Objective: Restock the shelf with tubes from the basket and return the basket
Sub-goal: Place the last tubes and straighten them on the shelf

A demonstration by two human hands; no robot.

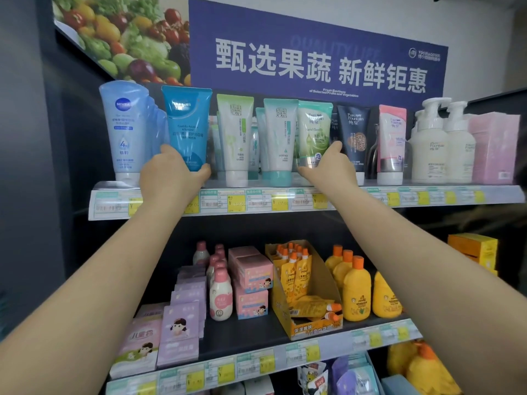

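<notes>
Both arms stretch up to the top shelf (285,187). The left hand (171,172) wraps the base of the glossy teal tube (186,126), thumb at its nine o'clock edge, fingers curled round the three o'clock side. The right hand (328,166) pinches the soft green tube (313,132) low down, thumb at its three o'clock edge. Both tubes stand cap-down, flat crimped ends at twelve o'clock.

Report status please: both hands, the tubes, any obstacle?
Left hand grips blue tube on top shelf. Right hand grips green tube. Basket out of view. No obstacle seen.
</notes>
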